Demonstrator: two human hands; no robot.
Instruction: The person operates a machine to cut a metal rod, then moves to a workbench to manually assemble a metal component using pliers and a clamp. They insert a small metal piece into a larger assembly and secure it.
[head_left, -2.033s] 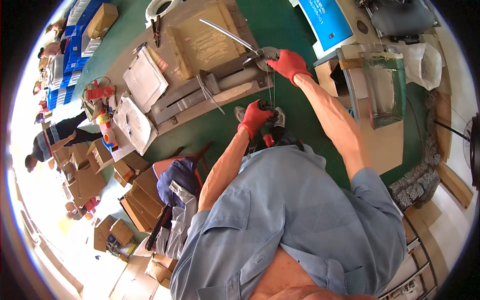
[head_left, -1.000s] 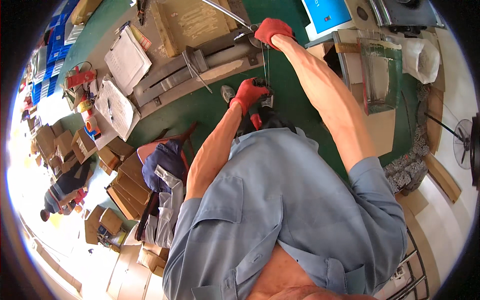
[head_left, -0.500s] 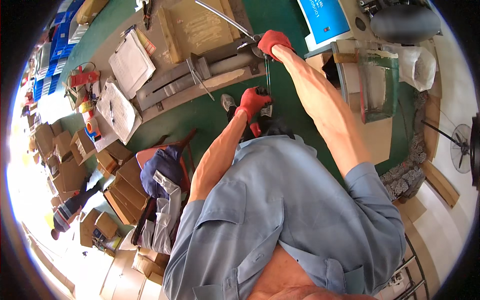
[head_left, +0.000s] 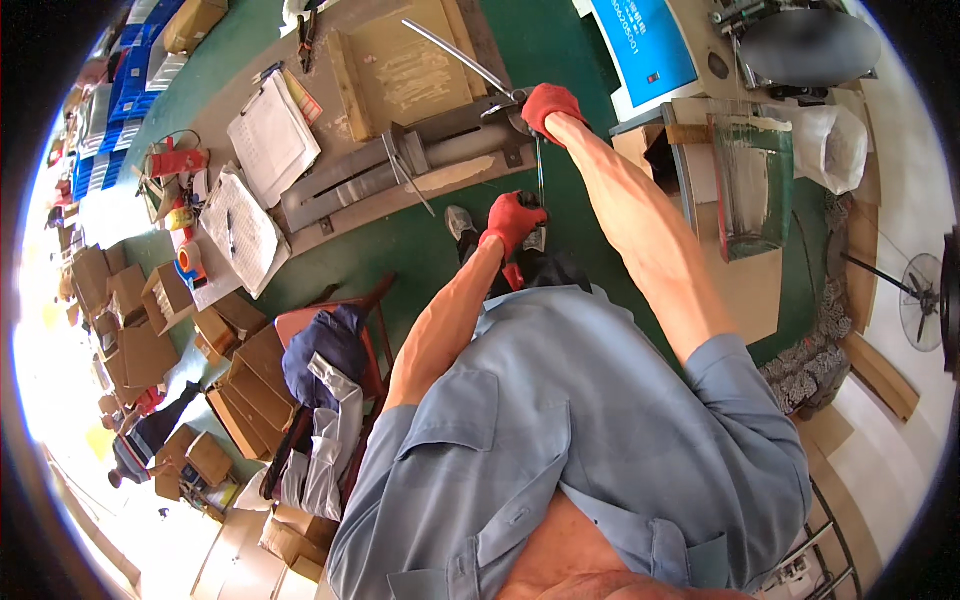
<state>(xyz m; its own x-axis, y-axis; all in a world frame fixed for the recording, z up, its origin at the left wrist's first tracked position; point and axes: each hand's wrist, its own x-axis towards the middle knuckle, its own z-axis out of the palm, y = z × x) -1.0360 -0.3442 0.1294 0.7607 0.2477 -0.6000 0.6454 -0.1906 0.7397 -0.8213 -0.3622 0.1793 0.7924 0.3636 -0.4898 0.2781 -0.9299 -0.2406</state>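
My left hand [head_left: 516, 220], in a red glove, is closed in front of my waist. Thin, shiny rods [head_left: 541, 168] run from it up toward the end of a long metal fixture [head_left: 370, 183] on the table's near edge. At that end my right hand [head_left: 552, 110], also red-gloved, is curled beside the fixture's clamp part [head_left: 508, 104]; its fingers are mostly hidden, and so is whatever they grip. A long metal bar [head_left: 455, 52] slants up and left from the clamp part. Another thin bar [head_left: 408, 172] crosses the fixture's middle.
On the table [head_left: 210, 128] lie a clipboard with papers [head_left: 272, 138], more sheets [head_left: 240, 232], pliers [head_left: 306, 42] and a wooden frame [head_left: 410, 70]. A blue-fronted machine [head_left: 645, 50] stands right of it. A chair with clothes [head_left: 325, 350] and cardboard boxes [head_left: 250, 395] are at left.
The table and fixture sit slightly lower and farther right in view. My left fist has turned a little around the rods; my right hand stays at the fixture's end.
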